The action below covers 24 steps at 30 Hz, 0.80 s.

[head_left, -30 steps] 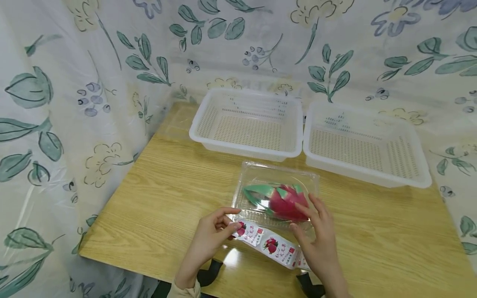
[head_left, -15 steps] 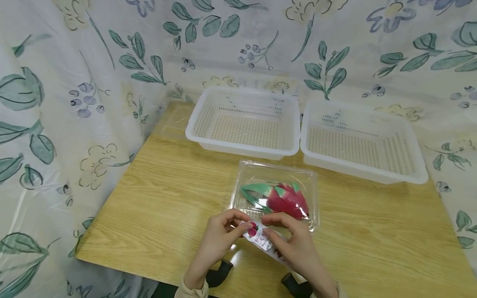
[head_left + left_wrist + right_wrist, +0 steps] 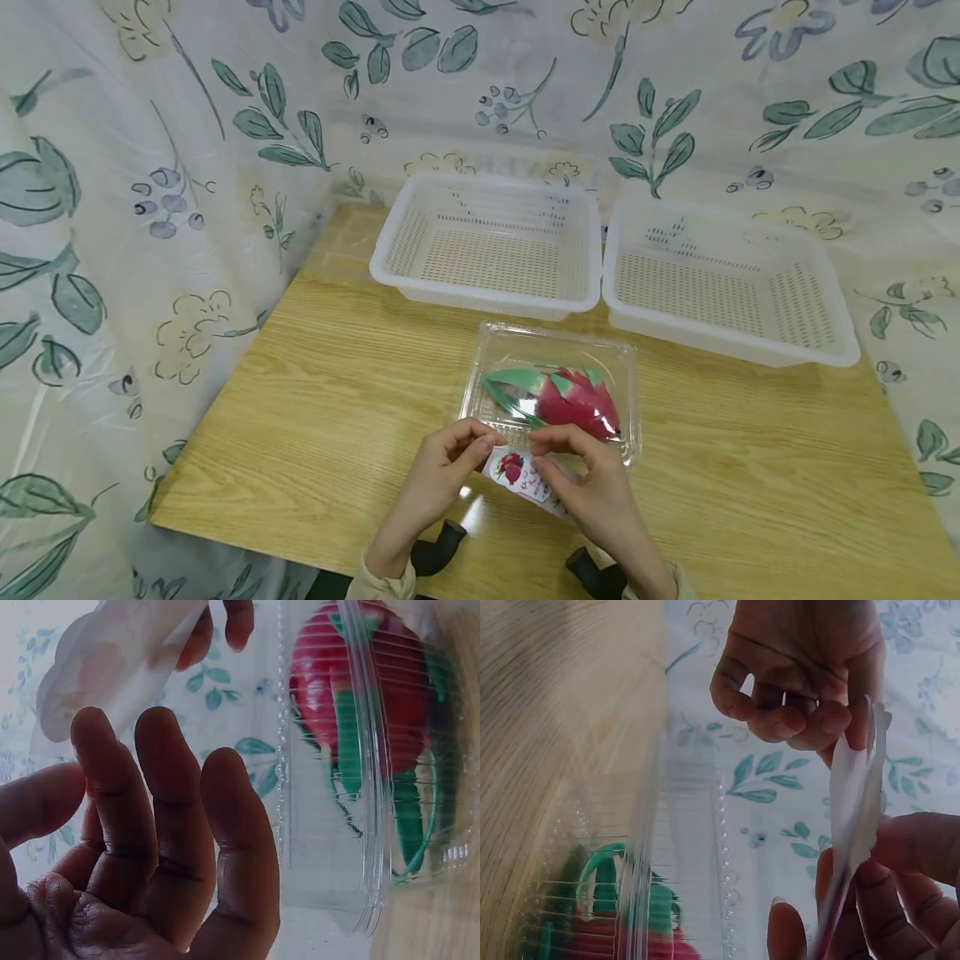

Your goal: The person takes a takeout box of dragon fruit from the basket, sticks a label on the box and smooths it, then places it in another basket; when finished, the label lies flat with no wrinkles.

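Note:
A strip of white labels [image 3: 517, 475] printed with red dragon fruit stretches between both hands, low in front of a clear plastic box. My left hand [image 3: 442, 471] pinches its left end between thumb and index finger. Close to that end, my right hand [image 3: 592, 479] pinches the strip as well. The right wrist view shows the strip [image 3: 855, 799] nearly edge-on, slightly bent. Inside the closed clear box [image 3: 558, 332] lies a pink dragon fruit [image 3: 577, 404] with green leaves; the box [image 3: 330, 862] stands right beside my fingers in the left wrist view.
Two white perforated baskets, one at back centre [image 3: 487, 296] and one at back right [image 3: 735, 337], stand side by side. A clear plastic piece [image 3: 348, 242] lies at the back left corner of the wooden table [image 3: 315, 417]. Floral curtain [image 3: 465, 100] hangs behind.
My right hand has moved left from beside the box and taken hold of the strip near my left hand. More of the first label's fruit picture shows now than half a second ago.

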Each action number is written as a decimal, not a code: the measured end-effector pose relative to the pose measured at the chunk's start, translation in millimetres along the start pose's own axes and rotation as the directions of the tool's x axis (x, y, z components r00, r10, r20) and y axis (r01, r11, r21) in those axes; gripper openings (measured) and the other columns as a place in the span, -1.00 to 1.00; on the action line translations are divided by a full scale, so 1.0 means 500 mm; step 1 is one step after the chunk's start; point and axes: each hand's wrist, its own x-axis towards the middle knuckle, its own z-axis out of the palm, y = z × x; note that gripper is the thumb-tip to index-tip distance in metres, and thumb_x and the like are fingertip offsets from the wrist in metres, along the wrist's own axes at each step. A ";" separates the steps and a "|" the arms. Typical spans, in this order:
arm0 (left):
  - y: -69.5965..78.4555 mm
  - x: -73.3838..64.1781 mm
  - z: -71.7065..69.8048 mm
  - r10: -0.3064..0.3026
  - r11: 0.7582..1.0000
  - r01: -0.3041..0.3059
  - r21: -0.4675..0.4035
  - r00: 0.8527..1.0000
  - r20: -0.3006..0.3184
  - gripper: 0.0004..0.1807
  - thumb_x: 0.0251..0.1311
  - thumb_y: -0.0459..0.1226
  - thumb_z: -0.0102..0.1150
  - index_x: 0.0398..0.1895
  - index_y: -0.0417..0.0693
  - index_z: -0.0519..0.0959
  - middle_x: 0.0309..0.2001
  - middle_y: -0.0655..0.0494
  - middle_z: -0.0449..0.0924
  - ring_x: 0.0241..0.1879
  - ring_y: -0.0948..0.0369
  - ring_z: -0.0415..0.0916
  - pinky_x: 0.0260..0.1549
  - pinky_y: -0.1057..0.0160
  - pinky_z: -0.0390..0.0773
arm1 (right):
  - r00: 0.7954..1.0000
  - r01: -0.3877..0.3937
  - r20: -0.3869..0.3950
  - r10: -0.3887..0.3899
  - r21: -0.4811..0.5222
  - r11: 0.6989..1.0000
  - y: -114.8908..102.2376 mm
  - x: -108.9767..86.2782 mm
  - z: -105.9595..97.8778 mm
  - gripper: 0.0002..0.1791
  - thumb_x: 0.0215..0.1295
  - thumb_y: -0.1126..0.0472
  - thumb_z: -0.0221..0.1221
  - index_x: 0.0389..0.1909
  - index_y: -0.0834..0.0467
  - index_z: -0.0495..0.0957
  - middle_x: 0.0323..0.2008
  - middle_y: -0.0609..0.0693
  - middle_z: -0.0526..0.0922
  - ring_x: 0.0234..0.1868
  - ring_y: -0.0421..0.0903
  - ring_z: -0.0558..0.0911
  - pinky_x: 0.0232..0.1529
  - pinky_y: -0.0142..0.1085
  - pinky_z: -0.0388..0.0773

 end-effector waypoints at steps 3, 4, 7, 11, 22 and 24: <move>0.001 -0.002 -0.004 -0.003 1.000 0.004 0.026 1.000 -0.010 -0.76 0.41 -0.26 0.00 -0.19 -0.28 0.58 -0.27 -0.21 0.64 -0.38 0.41 0.46 -0.31 0.37 0.54 | 0.999 0.038 0.007 -0.038 0.006 0.999 0.003 0.001 0.002 -0.71 0.04 0.52 0.33 -0.19 0.24 0.64 -0.38 0.00 0.73 -0.31 -0.23 0.68 -0.16 -0.35 0.63; 0.001 -0.002 -0.005 -0.005 0.999 0.006 0.037 1.000 -0.016 -0.77 0.40 -0.26 0.02 -0.19 -0.26 0.59 -0.27 -0.20 0.65 -0.37 0.41 0.47 -0.30 0.37 0.54 | 0.998 0.055 0.010 -0.055 0.007 0.998 0.005 0.001 0.003 -0.70 0.02 0.53 0.33 -0.19 0.24 0.64 -0.38 0.01 0.73 -0.31 -0.22 0.68 -0.15 -0.37 0.63; 0.001 -0.003 -0.007 -0.013 0.997 0.016 0.081 0.999 -0.035 -0.83 0.34 -0.27 0.10 -0.19 -0.20 0.60 -0.31 -0.13 0.65 -0.38 0.42 0.48 -0.31 0.38 0.52 | 0.994 0.103 0.017 -0.103 -0.004 0.995 0.009 0.001 0.007 -0.64 -0.02 0.55 0.34 -0.17 0.21 0.63 -0.38 0.00 0.73 -0.32 -0.18 0.68 -0.13 -0.42 0.62; -0.002 -0.004 -0.012 -0.038 0.992 0.045 0.119 0.998 -0.059 -0.85 0.26 -0.31 0.19 -0.15 -0.16 0.61 -0.38 -0.06 0.62 -0.40 0.40 0.49 -0.30 0.39 0.52 | 0.991 0.129 0.042 -0.130 0.015 0.991 0.011 -0.001 0.014 -0.59 -0.04 0.56 0.34 -0.13 0.19 0.62 -0.38 -0.01 0.72 -0.30 -0.19 0.68 -0.11 -0.45 0.61; -0.016 -0.015 -0.029 -0.112 0.985 0.127 0.119 0.986 -0.127 -0.80 0.20 -0.41 0.21 -0.10 -0.18 0.60 -0.40 -0.05 0.63 -0.43 0.31 0.53 -0.38 0.40 0.53 | 0.984 0.145 0.089 -0.157 0.129 0.981 0.001 -0.004 0.014 -0.67 0.07 0.53 0.30 -0.11 0.25 0.58 -0.39 0.04 0.70 -0.27 -0.17 0.66 -0.08 -0.42 0.60; -0.020 -0.018 -0.035 -0.117 0.984 0.137 0.117 0.980 -0.161 -0.80 0.18 -0.42 0.22 -0.11 -0.18 0.61 -0.41 -0.03 0.63 -0.44 0.32 0.53 -0.38 0.40 0.53 | 0.982 0.149 0.086 -0.166 0.174 0.973 0.000 -0.004 0.011 -0.68 0.09 0.55 0.27 -0.10 0.29 0.57 -0.38 0.08 0.69 -0.26 -0.15 0.66 -0.09 -0.41 0.61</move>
